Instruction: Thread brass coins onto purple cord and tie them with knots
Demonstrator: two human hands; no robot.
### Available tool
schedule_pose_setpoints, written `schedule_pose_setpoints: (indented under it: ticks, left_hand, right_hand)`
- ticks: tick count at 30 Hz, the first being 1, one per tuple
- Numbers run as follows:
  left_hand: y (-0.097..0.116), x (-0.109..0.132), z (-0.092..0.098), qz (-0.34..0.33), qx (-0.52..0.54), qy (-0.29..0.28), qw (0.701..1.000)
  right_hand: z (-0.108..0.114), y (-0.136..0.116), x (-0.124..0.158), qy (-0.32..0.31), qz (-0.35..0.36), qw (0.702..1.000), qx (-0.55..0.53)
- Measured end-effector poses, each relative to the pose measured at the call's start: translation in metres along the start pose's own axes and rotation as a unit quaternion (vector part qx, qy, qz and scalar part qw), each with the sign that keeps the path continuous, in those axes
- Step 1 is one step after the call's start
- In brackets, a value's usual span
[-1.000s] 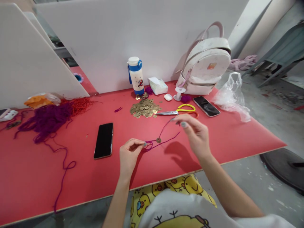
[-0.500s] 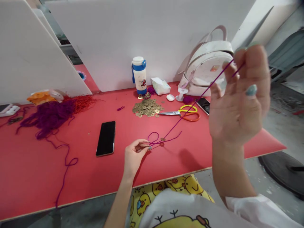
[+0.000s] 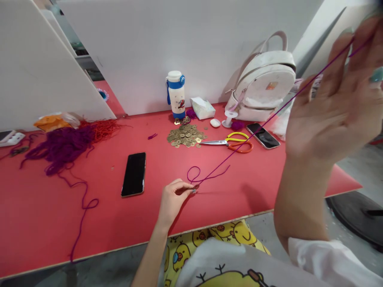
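My left hand [image 3: 175,201] is low over the red table, thumb and fingers pinched on a small holed brass coin [image 3: 196,186] and the purple cord passing there. From this pinch the cord [image 3: 271,118] runs taut up to the right. My right hand [image 3: 332,111] is raised at the upper right, palm towards me, with the cord caught between its fingers; the fingertips are partly cut off by the frame edge. A loose loop and a free end [image 3: 220,173] of cord lie just beyond my left hand.
Beyond the hands are a heap of brass coins [image 3: 185,136], scissors [image 3: 239,143], a bottle [image 3: 177,93], a spool [image 3: 229,118], a tissue pack [image 3: 202,107] and a white backpack [image 3: 260,89]. Phones [image 3: 134,174] lie left and right. Tangled purple yarn [image 3: 62,145] covers the far left.
My right hand has moved up and right, drawing the cord longer. My left hand has shifted slightly right, and the coin that hung on the cord is now at its fingertips.
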State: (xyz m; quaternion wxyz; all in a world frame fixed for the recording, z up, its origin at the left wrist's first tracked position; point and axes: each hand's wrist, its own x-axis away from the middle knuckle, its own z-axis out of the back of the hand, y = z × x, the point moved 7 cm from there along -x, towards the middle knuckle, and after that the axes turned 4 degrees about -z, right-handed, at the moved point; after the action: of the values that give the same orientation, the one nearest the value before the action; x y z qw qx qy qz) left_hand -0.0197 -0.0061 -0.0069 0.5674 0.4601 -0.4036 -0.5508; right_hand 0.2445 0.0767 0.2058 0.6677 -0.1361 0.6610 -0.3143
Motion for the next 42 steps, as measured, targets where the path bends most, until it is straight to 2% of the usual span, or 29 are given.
schedule_pose_setpoints:
  ticks: [6, 8, 13, 16, 19, 22, 25, 27, 28, 30, 31, 33, 34, 35, 37, 38, 39, 40, 42]
  left_hand:
    - [-0.009, -0.001, 0.001, 0.037, 0.098, 0.019, 0.994]
    - [-0.007, 0.000, -0.003, 0.039, 0.106, -0.007, 0.994]
    - [0.011, 0.003, -0.019, -0.032, 0.022, -0.128, 0.991]
    - [0.014, 0.004, -0.021, -0.052, -0.013, -0.150, 0.987]
    - [0.013, 0.003, -0.019, -0.055, -0.025, -0.140, 0.988]
    - [0.013, 0.001, -0.014, -0.056, -0.014, -0.102, 0.993]
    - [0.010, -0.001, -0.010, -0.035, 0.040, -0.068, 0.996]
    - [0.005, -0.001, -0.007, 0.001, 0.092, -0.039, 0.995]
    - [0.002, -0.002, -0.005, 0.023, 0.116, -0.019, 0.993]
    - [-0.005, -0.002, 0.002, 0.067, 0.153, 0.028, 0.986]
    - [-0.008, -0.002, 0.005, 0.086, 0.167, 0.051, 0.981]
    - [-0.013, -0.002, 0.011, 0.112, 0.192, 0.094, 0.970]
    - [-0.014, -0.002, 0.014, 0.116, 0.200, 0.111, 0.966]
    - [-0.014, -0.003, 0.016, 0.116, 0.205, 0.123, 0.964]
    - [-0.013, -0.004, 0.019, 0.107, 0.204, 0.138, 0.963]
    - [-0.012, -0.004, 0.019, 0.101, 0.199, 0.142, 0.964]
    - [-0.010, -0.005, 0.020, 0.095, 0.193, 0.147, 0.966]
    - [-0.008, -0.005, 0.020, 0.089, 0.184, 0.152, 0.967]
    - [-0.005, -0.005, 0.020, 0.080, 0.161, 0.167, 0.969]
  right_hand:
    - [0.024, 0.030, -0.003, 0.018, -0.025, 0.995, -0.091]
    - [0.028, 0.037, -0.004, 0.020, -0.030, 0.993, -0.115]
    - [0.029, 0.049, -0.006, 0.040, -0.051, 0.987, -0.149]
    - [0.027, 0.057, -0.007, 0.034, -0.055, 0.985, -0.162]
    - [0.027, 0.067, -0.007, 0.015, -0.042, 0.988, -0.145]
    - [0.027, 0.075, -0.007, 0.014, -0.039, 0.991, -0.130]
    - [0.030, 0.080, -0.006, 0.077, -0.039, 0.986, -0.144]
    - [0.031, 0.085, -0.003, 0.130, -0.045, 0.981, -0.139]
    - [0.029, 0.089, -0.002, 0.135, -0.059, 0.981, -0.127]
    - [0.016, 0.100, 0.001, 0.074, -0.115, 0.988, -0.075]
    - [0.005, 0.105, 0.005, 0.009, -0.149, 0.988, -0.029]
    - [-0.016, 0.111, 0.020, -0.126, -0.192, 0.969, 0.088]
    - [-0.024, 0.109, 0.029, -0.167, -0.198, 0.956, 0.140]
    - [-0.027, 0.102, 0.039, -0.164, -0.195, 0.953, 0.166]
    - [-0.040, 0.083, 0.063, -0.155, -0.196, 0.960, 0.126]
    - [-0.053, 0.074, 0.080, -0.185, -0.212, 0.956, 0.082]
    - [-0.069, 0.066, 0.100, -0.231, -0.248, 0.940, 0.033]
    - [-0.086, 0.059, 0.124, -0.292, -0.293, 0.910, -0.018]
    - [-0.114, 0.046, 0.167, -0.362, -0.366, 0.850, -0.109]
